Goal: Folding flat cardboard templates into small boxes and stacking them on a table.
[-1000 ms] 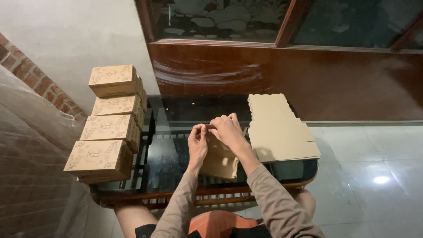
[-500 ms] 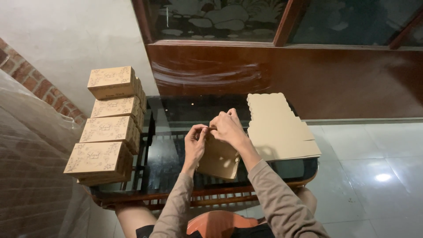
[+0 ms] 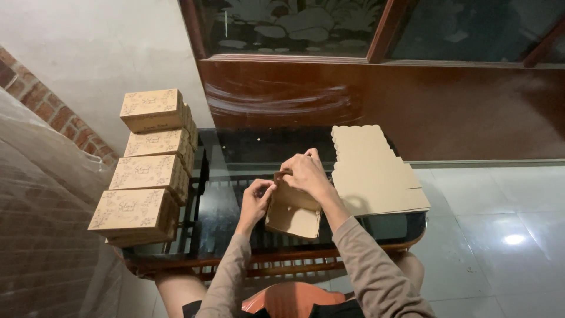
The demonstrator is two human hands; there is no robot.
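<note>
A brown cardboard box (image 3: pixel 292 215), partly folded with its open side toward me, hangs over the glass table (image 3: pixel 235 176). My left hand (image 3: pixel 256 199) pinches its left wall near the top corner. My right hand (image 3: pixel 304 172) is closed over its upper edge, pressing a flap. Just to the right lies a stack of flat unfolded box blanks (image 3: pixel 372 171) on the table.
Several finished printed boxes (image 3: pixel 144 171) stand in stacks along the table's left edge. A dark wooden door with glass panels (image 3: pixel 365 88) rises behind the table. A brick wall (image 3: pixel 35 194) is at left, shiny floor tiles (image 3: pixel 500 229) at right.
The box has turned and tipped between my hands, its open inside now facing me. Both hands stay on its upper part and have shifted only slightly.
</note>
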